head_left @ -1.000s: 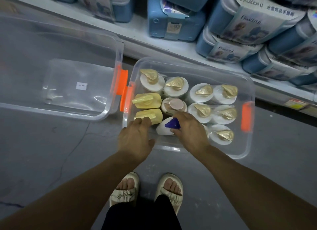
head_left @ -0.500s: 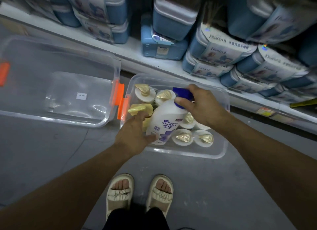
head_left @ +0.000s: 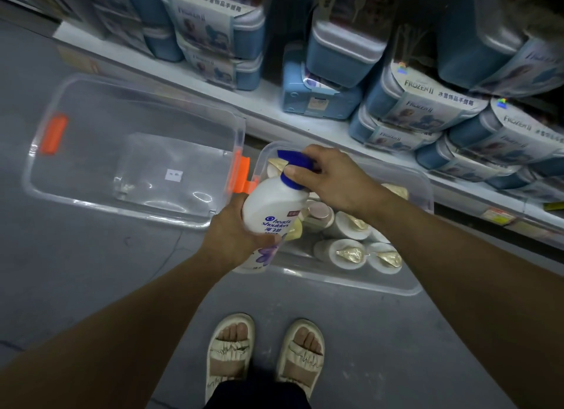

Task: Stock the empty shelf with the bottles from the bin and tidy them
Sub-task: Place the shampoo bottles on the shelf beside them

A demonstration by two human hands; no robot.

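One white shampoo bottle has just been lifted out of the bin; left hand grips its body, right hand clasps the blue pump, ready for shelving.

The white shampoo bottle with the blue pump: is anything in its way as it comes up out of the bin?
Nothing visible blocks it. The white shampoo bottle is held above the clear bin, right hand on its blue pump, left hand around its body. The empty shelf it must reach is not in view.
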